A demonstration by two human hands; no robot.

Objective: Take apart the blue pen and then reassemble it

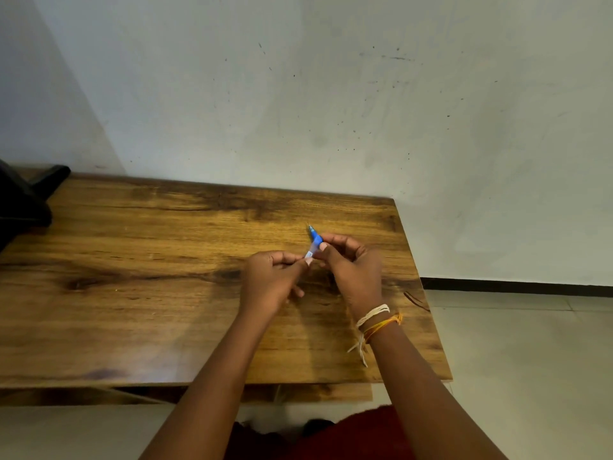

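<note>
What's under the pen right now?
Under the pen, gripped by left hand and right hand, only the wooden table shows. The hands hide the pen's rear end.

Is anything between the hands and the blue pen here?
Nothing visible: both the left hand and the right hand already grip the blue pen, held above the wooden table.

I am seated at a wooden table [132, 260] pushed against a scuffed, pale painted wall [331, 94], in what appears to be a plain domestic or office room. The floor [530, 343] is light tile with a dark skirting strip [514, 287]. A black object [23, 197], unidentifiable, sits at the table's left edge.
</note>
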